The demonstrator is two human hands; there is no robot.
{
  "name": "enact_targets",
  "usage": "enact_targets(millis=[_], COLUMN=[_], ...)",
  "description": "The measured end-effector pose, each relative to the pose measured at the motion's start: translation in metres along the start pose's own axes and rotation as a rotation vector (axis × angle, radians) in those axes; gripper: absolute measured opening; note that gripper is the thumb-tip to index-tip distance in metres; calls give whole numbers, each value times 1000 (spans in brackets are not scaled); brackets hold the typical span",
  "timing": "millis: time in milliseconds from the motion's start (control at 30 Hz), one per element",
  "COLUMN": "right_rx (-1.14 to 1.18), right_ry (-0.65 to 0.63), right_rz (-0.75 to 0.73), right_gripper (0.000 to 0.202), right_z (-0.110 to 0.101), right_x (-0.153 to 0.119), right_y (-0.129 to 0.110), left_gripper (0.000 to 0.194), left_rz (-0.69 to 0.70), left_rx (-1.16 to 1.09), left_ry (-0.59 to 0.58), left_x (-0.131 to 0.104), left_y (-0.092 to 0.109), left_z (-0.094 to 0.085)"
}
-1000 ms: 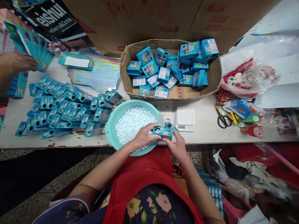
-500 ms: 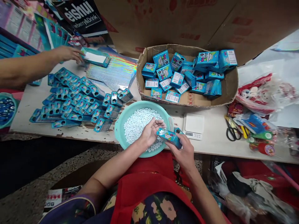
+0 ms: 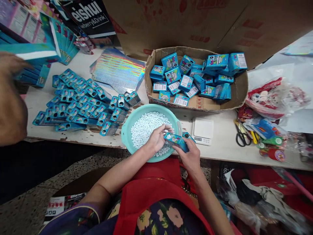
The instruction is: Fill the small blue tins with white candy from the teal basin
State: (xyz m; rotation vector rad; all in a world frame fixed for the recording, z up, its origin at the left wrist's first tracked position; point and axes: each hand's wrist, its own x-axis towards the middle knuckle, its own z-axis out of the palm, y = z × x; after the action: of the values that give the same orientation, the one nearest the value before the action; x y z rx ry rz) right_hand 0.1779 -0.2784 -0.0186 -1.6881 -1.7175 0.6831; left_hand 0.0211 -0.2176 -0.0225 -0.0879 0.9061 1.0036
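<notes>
Small white candies (image 3: 144,125) fill a turquoise bowl (image 3: 124,132) at the table's front edge. Over its right side, my left hand (image 3: 156,139) is cupped with fingers curled round a few white candies, its fingertips close to a blue candy box (image 3: 174,139). My right hand (image 3: 190,155) grips that box, tilted, with its open end toward my left fingers; white shows in the opening. Another blue piece (image 3: 188,137) shows behind my right fingers; whether it is a second box or a flap I cannot tell.
Several blue boxes with round holes (image 3: 80,101) lie left of the bowl, near holographic sheets (image 3: 117,70). A cardboard tray (image 3: 195,103) holds more boxes. A white scale (image 3: 202,129) and scissors (image 3: 242,135) lie rightward. A co-worker's arm (image 3: 11,104) reaches in at left.
The co-worker's hand has moved left, with a blue carton lifted from the holographic sheets. My left fingers have curled closer to the box opening, with candies showing at the fingertips.
</notes>
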Motion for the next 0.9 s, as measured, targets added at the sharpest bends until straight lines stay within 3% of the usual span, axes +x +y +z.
enact_targets(millis=[67,133,200,267,367,433,467,500,567,633,700,800,900], right_rx=[105,265,419,474,449,461,473,483,484,437,340,192,90], right_ry=[-6,-1,53,127,59,-68,-102,-102,-8,171,337,390,239], right_rz=[77,189,298,330,180,40,-13,-46,-32,68,201,313,308], right_gripper=[37,38,41,44,40,35,39,46,62,63,50,46,65], right_z=[-2,-3,-2,4,20,31,33,34,27,12,-6,-20,-10], right_x=[-3,-7,-9,-10,-3,4,7,11,15,14,9,-4,-11], right_y=[2,7,13,16,5,-9,-15,-19,-17,0,24,60,85], left_gripper=[19,21,22,38,66,61,55,48,41,42,45,43,47], left_rz=[43,132,319,551,754,767,786,826,957,1062,1050,918,830], left_rx=[53,248,592,948,1297,1450,1507,1553,1613,1647,1698,1795,1780], left_ry=[-18,-41,-46,-99,-382,-531,-511,-422,-55,400,741,897,970], left_x=[1,0,-4,-13,-36,-54,-64,-74,-94,-111,-120,-106,-71], left_y=[1,6,14,25,43,54,59,64,75,87,98,106,104], left_z=[-4,-11,-19,-24,-24,-25,-28,-34,-56,-91,-136,-203,-247])
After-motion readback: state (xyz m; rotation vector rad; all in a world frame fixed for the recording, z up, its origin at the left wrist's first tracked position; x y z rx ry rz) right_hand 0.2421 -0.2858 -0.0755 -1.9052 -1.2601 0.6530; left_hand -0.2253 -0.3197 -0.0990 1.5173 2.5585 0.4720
